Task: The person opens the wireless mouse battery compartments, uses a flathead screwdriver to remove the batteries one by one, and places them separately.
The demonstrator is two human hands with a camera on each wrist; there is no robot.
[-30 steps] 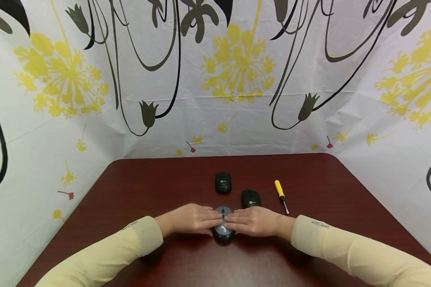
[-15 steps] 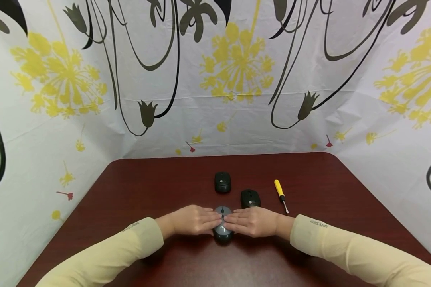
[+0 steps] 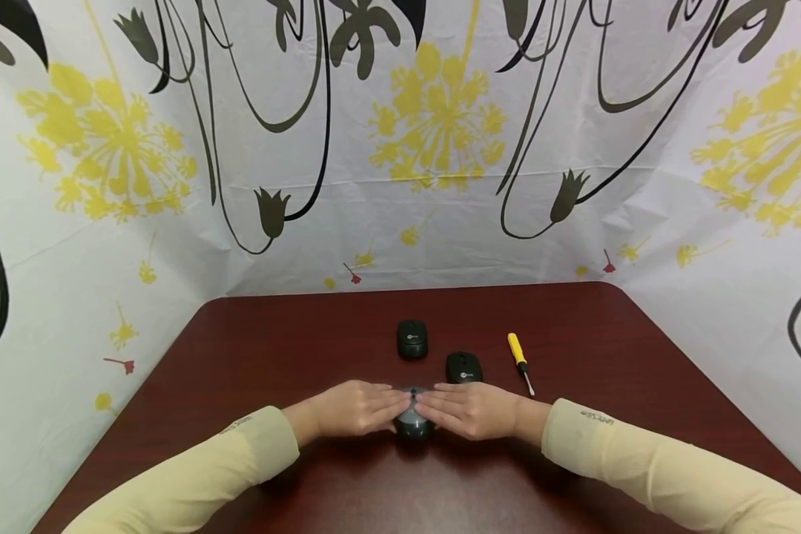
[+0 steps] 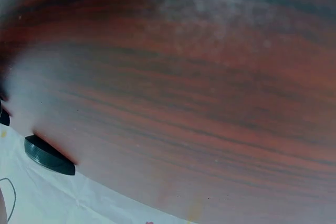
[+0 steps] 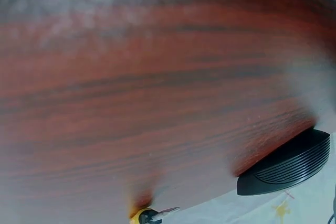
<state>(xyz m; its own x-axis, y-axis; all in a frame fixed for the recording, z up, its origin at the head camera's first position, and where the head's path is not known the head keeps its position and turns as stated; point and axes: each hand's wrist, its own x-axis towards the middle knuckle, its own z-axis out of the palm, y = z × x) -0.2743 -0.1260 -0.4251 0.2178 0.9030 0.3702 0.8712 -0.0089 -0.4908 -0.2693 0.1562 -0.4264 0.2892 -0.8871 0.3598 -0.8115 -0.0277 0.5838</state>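
A grey computer mouse [image 3: 413, 424] with a dark rear end sits between my two hands at the near middle of the table. From its left, my left hand [image 3: 354, 408] lays straight fingers on its upper surface. My right hand [image 3: 475, 409] does the same from the right, its fingertips close to the other hand's. Fingers cover part of the mouse's top, and the thumbs are hidden. Just beyond the right hand lies a black mouse [image 3: 463, 366], its ridged side facing the right wrist view [image 5: 286, 166]. Neither wrist view shows the hands clearly.
Another black mouse [image 3: 411, 340] lies farther back. A yellow-handled screwdriver [image 3: 517, 354] is to the right, its tip toward the right wrist. The dark red table [image 3: 294, 334] ends at a white patterned cloth [image 3: 347, 222] behind and at both sides.
The grey mouse now looks shorter, its near end higher in the head view and its logo no longer visible. Both hands' fingertips have shifted slightly toward its far end.
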